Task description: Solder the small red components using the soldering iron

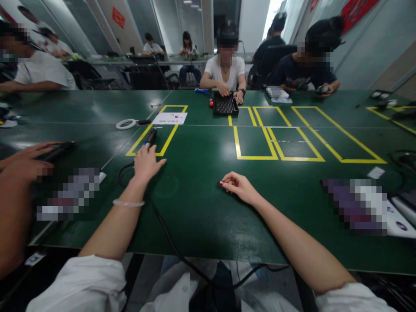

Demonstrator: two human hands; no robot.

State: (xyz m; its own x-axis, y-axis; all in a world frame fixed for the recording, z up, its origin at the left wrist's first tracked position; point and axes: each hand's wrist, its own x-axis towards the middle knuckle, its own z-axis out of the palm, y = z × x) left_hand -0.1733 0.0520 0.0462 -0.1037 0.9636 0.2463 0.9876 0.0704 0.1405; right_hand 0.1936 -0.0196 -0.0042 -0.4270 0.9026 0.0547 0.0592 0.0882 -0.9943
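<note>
My left hand (146,164) lies low over the table with its fingers stretched forward and the thumb spread, so it is open. Just beyond its fingertips is a black cylindrical object (151,136) that looks like a flashlight. Whether the fingertips touch it I cannot tell. My right hand (238,187) is closed in a pinch on a small red and dark piece (221,183), held close to the tabletop. The fingers cover part of that piece, and its kind is too small to make out.
Yellow tape outlines (258,158) mark the green table (201,216). A white sheet (170,118) and a white ring-shaped cable (126,124) lie beyond my left hand. A black cable (165,234) crosses the near edge. Opposite, a person handles a black tray (225,113). Another person's arm (16,190) is at left.
</note>
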